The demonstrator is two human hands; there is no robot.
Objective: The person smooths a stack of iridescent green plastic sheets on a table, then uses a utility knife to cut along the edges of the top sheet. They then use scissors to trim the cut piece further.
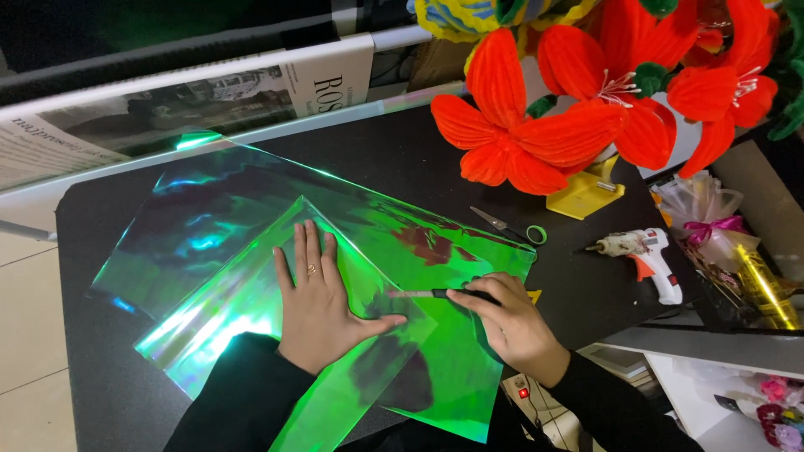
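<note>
Left hand (318,305) flat, fingers spread, palm pressed down on the top green iridescent sheet (251,326), ring on one finger. It grips nothing, just pins the sheet to the black surface (394,155). Right hand (511,322) closed around a thin black-handled tool (440,294), looks like a craft knife or pen, can't tell which; its tip points left toward the left thumb and rests on the sheet between the two hands. The tool lies just beside the left hand, not touching it.

A second, larger iridescent sheet (251,201) lies under the top one, spread toward the far side of the surface.

Small scissors with green handles (509,227) lie on the surface beyond the right hand, near the larger sheet's edge. White glue gun (645,255) further right, well apart from both hands. Big red artificial flowers (578,109) stand at the far right, with a yellow object (586,197) at their foot. Newspaper (167,105) lies along the far left edge.
</note>
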